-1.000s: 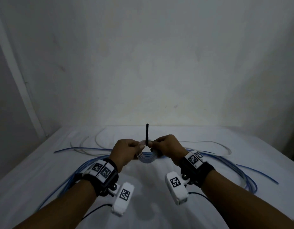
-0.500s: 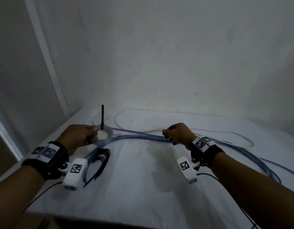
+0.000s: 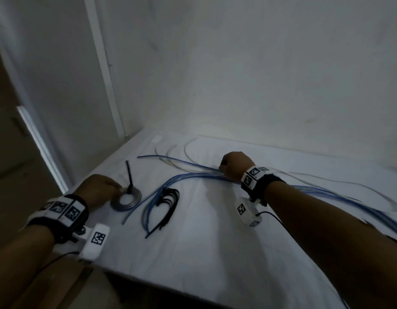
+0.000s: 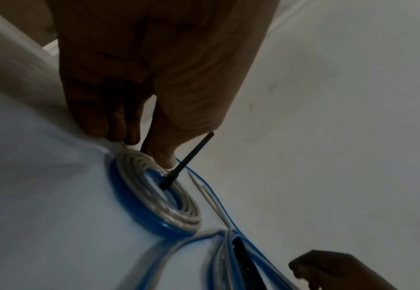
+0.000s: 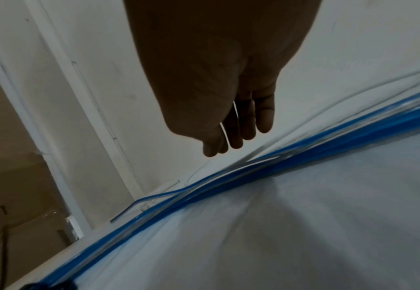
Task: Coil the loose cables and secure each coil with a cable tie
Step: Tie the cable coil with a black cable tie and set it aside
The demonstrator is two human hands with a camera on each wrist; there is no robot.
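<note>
One coil (image 3: 126, 200) with its black tie (image 3: 128, 176) lies at lower left, pinched by the left hand (image 3: 99, 189). The right hand (image 5: 228, 109), fingers loosely curled and empty, hovers just above the blue cables (image 3: 193, 176). I think it should set the coil flat, then release gently.

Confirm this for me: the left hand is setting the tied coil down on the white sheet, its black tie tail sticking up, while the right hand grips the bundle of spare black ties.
One detail is wrong. The right hand is not on the spare black ties; in the head view it is at the loose blue cables, and the ties lie apart, near the coil. The rest holds: the left hand holds the tied coil on the white sheet, tail up.
</note>
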